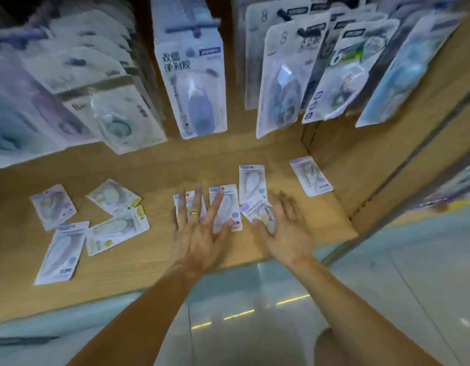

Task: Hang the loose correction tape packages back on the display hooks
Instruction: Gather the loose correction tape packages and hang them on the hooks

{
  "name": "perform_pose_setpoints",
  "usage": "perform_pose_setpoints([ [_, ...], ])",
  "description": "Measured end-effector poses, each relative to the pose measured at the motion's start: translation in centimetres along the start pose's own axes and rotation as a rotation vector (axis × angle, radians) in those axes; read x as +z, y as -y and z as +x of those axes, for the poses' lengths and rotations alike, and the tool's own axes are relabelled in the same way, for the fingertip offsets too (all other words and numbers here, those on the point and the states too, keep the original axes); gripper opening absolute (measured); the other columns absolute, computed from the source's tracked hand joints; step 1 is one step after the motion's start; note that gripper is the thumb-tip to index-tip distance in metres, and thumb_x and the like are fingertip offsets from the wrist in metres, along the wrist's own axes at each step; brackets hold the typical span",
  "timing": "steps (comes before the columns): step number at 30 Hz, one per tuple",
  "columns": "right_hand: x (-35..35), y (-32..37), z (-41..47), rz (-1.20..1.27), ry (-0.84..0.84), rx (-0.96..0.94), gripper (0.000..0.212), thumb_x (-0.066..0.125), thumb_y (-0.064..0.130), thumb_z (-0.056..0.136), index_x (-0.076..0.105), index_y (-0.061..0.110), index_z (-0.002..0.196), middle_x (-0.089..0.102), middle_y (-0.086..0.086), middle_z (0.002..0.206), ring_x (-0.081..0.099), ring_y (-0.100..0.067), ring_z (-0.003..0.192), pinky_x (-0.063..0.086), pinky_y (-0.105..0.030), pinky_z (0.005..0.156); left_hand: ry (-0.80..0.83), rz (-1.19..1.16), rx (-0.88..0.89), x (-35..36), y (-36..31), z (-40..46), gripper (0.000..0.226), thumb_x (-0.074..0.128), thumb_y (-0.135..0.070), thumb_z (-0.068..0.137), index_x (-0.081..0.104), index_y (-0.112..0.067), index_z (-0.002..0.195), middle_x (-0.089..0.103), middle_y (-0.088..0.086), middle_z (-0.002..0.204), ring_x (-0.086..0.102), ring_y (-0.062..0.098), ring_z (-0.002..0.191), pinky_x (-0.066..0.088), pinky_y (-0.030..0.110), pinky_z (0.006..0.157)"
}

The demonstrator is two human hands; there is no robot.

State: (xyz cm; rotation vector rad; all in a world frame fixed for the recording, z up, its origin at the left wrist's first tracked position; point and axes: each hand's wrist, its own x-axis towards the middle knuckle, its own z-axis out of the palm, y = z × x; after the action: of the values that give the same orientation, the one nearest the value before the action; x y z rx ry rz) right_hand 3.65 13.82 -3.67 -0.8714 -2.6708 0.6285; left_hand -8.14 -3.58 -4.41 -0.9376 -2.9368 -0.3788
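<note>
Loose packs lie flat on the shelf (154, 260) below the hooks (193, 29). The left hand (199, 228), fingers spread straight, lies over two packs (229, 204) at mid-shelf. The right hand (284, 228), also open-fingered, touches a tilted pack (256, 207) just beside them. Four more packs (96, 220) lie well left.

A stationery shop: carded packages (191, 83) hang on display hooks (194, 29) above a wooden shelf (154, 260)
</note>
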Motion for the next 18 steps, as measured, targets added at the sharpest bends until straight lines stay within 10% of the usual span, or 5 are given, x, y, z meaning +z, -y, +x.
perform_pose_setpoints([
  [9,4.3,-2.0,0.4,-0.045,-0.147,-0.038,0.068,0.042,0.056,0.096,0.049,0.010,0.146,0.045,-0.009,0.158,0.033,-0.030,0.152,0.024,-0.044,0.125,-0.051,-0.095,0.026,1.5,0.4,-0.3,0.073,0.027,-0.074,0.100,0.014,-0.044,0.165,0.007,-0.001,0.176,-0.006,0.026,0.163,0.004,0.046,0.132],
  [18,-1.6,-1.9,5.2,0.119,-0.386,0.026,0.041,0.065,0.031,0.098,0.052,0.009,0.130,0.056,-0.011,0.136,0.053,-0.033,0.121,0.044,-0.046,0.100,-0.314,-0.343,-0.247,1.9,1.9,-1.1,0.039,0.073,-0.010,0.093,0.062,0.013,0.122,0.063,0.031,0.130,0.056,0.047,0.131,0.038,0.041,0.111],
])
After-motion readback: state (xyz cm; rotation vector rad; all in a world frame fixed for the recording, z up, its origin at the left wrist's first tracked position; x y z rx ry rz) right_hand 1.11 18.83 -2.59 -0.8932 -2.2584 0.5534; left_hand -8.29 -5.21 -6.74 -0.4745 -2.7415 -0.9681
